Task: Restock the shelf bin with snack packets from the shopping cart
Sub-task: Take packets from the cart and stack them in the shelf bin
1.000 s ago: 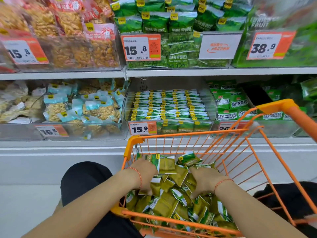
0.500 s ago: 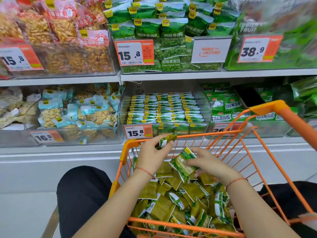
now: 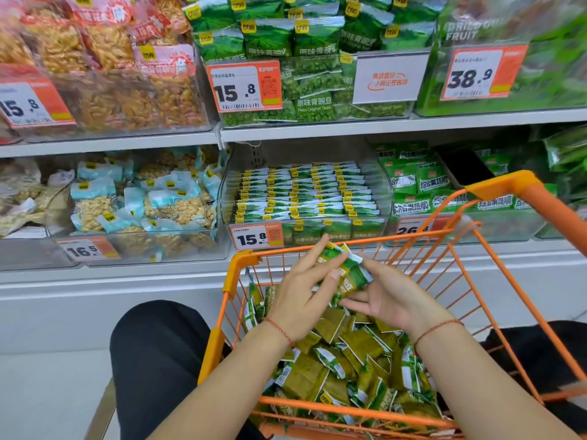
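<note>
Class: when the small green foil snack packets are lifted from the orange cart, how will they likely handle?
The small green foil snack packets are probably light: both hands hold several together. Their glossy film looks slippery. Those heaped in the orange wire cart lie crumpled, suggesting floppiness.

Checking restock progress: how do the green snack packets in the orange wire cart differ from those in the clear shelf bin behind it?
Cart packets lie jumbled, many showing olive backs; bin packets stand in neat rows, edges up. Cart packets sit low, bin packets nearly fill the clear shelf bin. Both share green-and-white wrappers.
</note>
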`<state>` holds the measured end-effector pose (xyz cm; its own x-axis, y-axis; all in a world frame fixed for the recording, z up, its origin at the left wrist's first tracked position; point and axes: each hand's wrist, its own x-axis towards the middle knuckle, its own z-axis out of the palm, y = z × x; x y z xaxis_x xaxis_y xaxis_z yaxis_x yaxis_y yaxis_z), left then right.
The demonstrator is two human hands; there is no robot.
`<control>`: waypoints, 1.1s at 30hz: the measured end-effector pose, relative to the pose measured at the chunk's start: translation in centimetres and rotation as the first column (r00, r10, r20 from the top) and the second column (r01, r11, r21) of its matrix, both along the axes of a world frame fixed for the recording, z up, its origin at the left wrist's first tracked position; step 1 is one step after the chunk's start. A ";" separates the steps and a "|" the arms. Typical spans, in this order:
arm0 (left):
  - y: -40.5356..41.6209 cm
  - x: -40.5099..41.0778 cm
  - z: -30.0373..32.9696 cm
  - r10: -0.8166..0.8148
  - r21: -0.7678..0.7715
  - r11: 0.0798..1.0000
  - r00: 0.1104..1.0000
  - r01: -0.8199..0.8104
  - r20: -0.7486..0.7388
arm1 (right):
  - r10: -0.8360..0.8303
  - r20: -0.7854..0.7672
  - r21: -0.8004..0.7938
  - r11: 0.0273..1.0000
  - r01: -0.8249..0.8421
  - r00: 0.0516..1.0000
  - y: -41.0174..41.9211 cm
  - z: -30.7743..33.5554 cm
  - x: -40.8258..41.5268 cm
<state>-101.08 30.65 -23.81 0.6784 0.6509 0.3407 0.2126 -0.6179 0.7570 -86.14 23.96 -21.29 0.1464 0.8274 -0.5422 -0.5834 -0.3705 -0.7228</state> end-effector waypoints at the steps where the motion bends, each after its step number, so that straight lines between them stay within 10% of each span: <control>1: 0.0 -0.1 0.1 0.010 -0.015 1.000 1.000 -0.010 0.016 | 0.008 -0.011 -0.001 1.000 -0.008 1.000 0.0 0.0 0.0; 8: -0.2 -0.2 -0.1 -0.061 -0.116 0.991 0.998 0.063 0.016 | 0.153 0.263 -0.042 0.988 -0.147 0.953 0.1 -0.4 -0.4; 13: 0.6 -0.4 0.0 0.109 -0.158 0.983 0.989 -0.093 0.100 | -0.058 0.274 -0.017 0.998 0.065 0.960 0.0 -0.1 0.4; 15: 1.5 -0.5 -0.6 0.201 -0.066 0.976 0.976 -0.207 -0.089 | -0.180 0.217 0.018 0.983 0.181 0.959 0.0 0.0 1.3; 19: 2.4 0.0 -3.3 0.012 0.080 0.993 0.588 0.091 -0.809 | -0.253 0.004 0.046 0.967 0.252 0.968 -0.1 0.1 1.6; 23: 2.5 0.5 -4.7 0.148 0.244 0.946 0.384 0.214 -0.911 | -0.319 -0.163 0.069 0.940 0.333 0.934 -0.2 0.0 1.6; 28: 2.0 0.6 -4.2 0.076 0.160 0.983 0.584 0.093 -0.808 | -0.330 -0.129 0.109 0.933 0.344 0.935 -0.4 0.1 1.7; 33: 2.9 -0.7 -1.4 0.009 -0.558 0.806 0.947 -0.197 -0.321 | -0.323 0.001 0.091 0.943 0.321 0.946 -0.4 -0.2 1.7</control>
